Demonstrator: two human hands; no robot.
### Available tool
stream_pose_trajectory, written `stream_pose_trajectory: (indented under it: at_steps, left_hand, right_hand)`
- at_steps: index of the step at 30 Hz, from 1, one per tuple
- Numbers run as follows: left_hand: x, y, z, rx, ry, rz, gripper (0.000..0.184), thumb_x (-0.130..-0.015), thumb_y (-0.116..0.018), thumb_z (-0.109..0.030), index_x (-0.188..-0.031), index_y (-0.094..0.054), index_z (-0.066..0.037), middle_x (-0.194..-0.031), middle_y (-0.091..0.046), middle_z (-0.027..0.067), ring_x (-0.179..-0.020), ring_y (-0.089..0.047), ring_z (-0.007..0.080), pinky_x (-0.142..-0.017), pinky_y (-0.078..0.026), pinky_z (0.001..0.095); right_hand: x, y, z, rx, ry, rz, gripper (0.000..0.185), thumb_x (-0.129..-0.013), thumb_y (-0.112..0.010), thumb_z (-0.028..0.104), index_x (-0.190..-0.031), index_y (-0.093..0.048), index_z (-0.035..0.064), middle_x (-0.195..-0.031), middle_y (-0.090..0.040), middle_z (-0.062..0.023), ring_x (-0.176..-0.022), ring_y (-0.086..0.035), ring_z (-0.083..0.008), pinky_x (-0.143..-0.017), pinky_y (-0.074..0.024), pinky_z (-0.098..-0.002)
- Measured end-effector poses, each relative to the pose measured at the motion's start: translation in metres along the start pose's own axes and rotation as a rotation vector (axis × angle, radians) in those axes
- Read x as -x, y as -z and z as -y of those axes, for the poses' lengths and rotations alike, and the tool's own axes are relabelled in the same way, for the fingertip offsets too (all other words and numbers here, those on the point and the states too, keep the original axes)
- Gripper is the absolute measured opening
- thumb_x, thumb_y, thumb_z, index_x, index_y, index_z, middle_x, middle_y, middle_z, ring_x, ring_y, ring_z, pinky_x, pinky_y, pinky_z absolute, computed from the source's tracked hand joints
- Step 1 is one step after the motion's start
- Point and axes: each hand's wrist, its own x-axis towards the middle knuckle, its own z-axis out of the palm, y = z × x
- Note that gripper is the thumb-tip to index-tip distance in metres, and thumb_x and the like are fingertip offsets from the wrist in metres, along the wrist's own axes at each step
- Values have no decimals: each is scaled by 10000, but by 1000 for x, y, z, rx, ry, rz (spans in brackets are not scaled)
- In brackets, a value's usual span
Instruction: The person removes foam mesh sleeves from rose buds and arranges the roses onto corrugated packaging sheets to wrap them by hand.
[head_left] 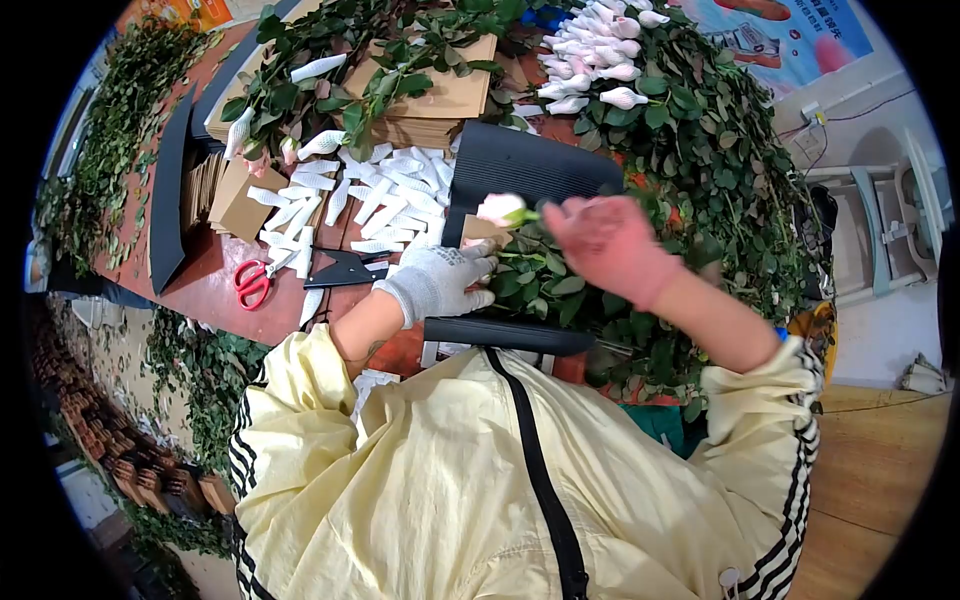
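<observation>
My right hand [612,248], in a pink glove and blurred by motion, is closed on the stem of a pale pink rose [503,210] just below its bloom. My left hand [442,280], in a grey-white glove, lies with fingers extended at the edge of a small brown cardboard piece [484,232], beside leafy stems [550,278]. These stems lie between a ribbed black upright panel [530,165] and a black bar [510,335] close to my body. A heap of white foam net sleeves [400,205] spreads left of the panel.
Red-handled scissors [254,285] and a black tool [342,268] lie on the reddish table [215,290]. Cardboard sheets [425,110] are stacked at the back. Netted roses [600,60] and dense foliage [720,150] fill the right side. A folding chair [865,230] stands by the wall.
</observation>
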Motion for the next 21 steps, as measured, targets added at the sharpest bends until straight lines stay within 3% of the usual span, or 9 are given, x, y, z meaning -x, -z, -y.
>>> stream_pose_trajectory:
  at_steps: [4,6,9,14,15,16,17,19,21]
  left_hand:
    - [4,-5,7,31,-22,-8,494,-851,-496,-453,-1230,-548,-140,-1364,-453,78,-1040,-594,276,-882,-452,389]
    - [4,-9,11,57,-31,-31,477,-848,-493,-455,-1204,-566,-146,-1346,-477,59,-1023,-602,272,-870,-450,409]
    - [3,-13,12,95,-61,-86,471,-845,-493,-451,-1197,-572,-149,-1350,-475,47,-1026,-602,263,-861,-452,409]
    - [8,-5,8,46,-56,-108,449,-834,-524,-412,-1175,-584,-125,-1317,-505,71,-999,-610,263,-821,-464,414]
    - [6,-5,9,70,-87,-108,440,-828,-545,-386,-1166,-588,-107,-1303,-516,87,-994,-610,266,-812,-469,412]
    - [4,-3,9,117,-82,-111,440,-820,-565,-355,-1167,-585,-86,-1296,-520,105,-1006,-605,269,-822,-472,397]
    - [4,-1,10,162,-85,-110,441,-811,-584,-324,-1168,-582,-66,-1288,-523,123,-1018,-601,273,-833,-476,383]
    - [6,-6,23,107,-142,-150,476,-796,-605,-280,-1202,-555,-37,-1299,-510,139,-1059,-583,286,-880,-467,355]
    - [-4,15,1,91,-42,-119,501,-792,-608,-271,-1227,-537,-33,-1323,-485,149,-1133,-541,283,-923,-447,344]
  right_hand:
    - [-29,-82,24,-108,70,99,256,-805,-479,150,-1041,-567,107,-767,-574,-21,-673,-602,-180,-556,-441,-313]
    - [-34,-96,27,-228,16,225,306,-786,-526,176,-1083,-531,104,-945,-604,-77,-787,-625,-220,-638,-485,-340]
    - [-23,-116,24,-292,-6,30,400,-792,-531,209,-1177,-520,102,-1107,-587,-138,-832,-617,-231,-727,-489,-358]
    - [-18,-119,19,-456,-41,127,449,-777,-532,210,-1215,-522,113,-1235,-539,-144,-903,-614,-237,-797,-478,-350]
    - [-18,-120,22,-466,-60,122,450,-766,-529,201,-1207,-537,112,-1068,-607,-129,-869,-618,-228,-780,-488,-356]
    - [-14,-163,24,-442,52,-261,394,-755,-519,175,-1140,-571,114,-847,-621,-100,-787,-610,-208,-735,-498,-357]
    - [-16,-162,28,-425,44,-371,311,-757,-501,146,-1052,-594,110,-719,-591,-77,-705,-605,-207,-673,-504,-356]
    - [-32,-151,37,-413,-5,-219,263,-778,-485,131,-1015,-599,124,-812,-620,-95,-592,-584,-224,-617,-494,-356]
    - [-26,-147,32,-505,-23,-9,396,-768,-547,190,-1151,-570,94,-1195,-548,-231,-816,-641,-290,-749,-502,-377]
